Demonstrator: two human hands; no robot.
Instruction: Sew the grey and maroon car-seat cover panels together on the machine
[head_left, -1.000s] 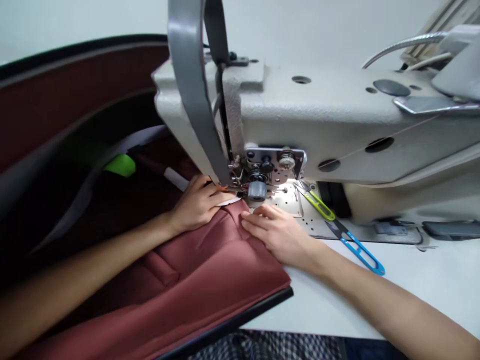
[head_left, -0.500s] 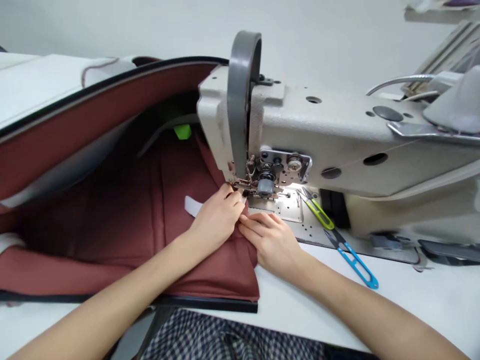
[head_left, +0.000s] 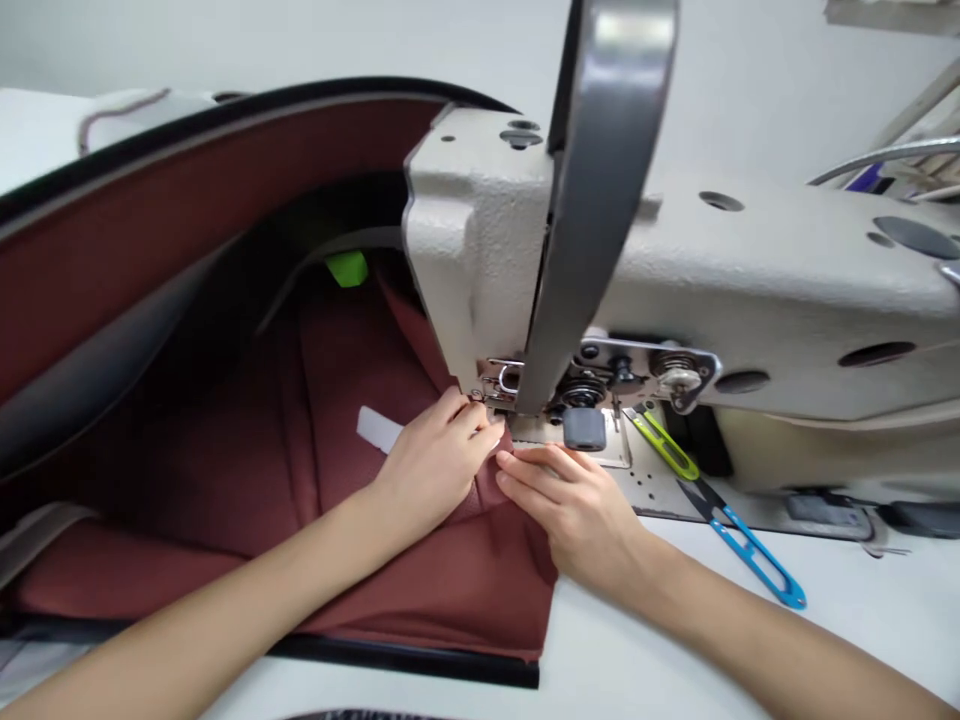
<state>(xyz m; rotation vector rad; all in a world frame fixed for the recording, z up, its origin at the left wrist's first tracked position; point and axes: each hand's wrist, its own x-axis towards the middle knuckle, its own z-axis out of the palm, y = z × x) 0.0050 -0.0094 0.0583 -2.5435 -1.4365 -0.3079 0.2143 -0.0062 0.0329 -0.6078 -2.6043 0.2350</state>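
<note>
Maroon fabric piece (head_left: 442,595), black-edged: under the grip. Left hand (head_left: 442,455): pinching fabric's edge. Right hand (head_left: 577,505): fingertips on fabric, hold cannot be told. Sewing machine (head_left: 480,220): just beyond grip. Lime snips (head_left: 654,432), blue snips (head_left: 745,546): rightward.

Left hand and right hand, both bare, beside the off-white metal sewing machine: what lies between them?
A stretch of smooth maroon fabric lies between the left hand and the right hand, as the head view shows.

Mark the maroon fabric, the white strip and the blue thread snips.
Maroon fabric (head_left: 346,365): head view, on its inner panel.
White strip (head_left: 378,429): head view, on its exposed end.
Blue thread snips (head_left: 745,549): head view, on the handle.
</note>
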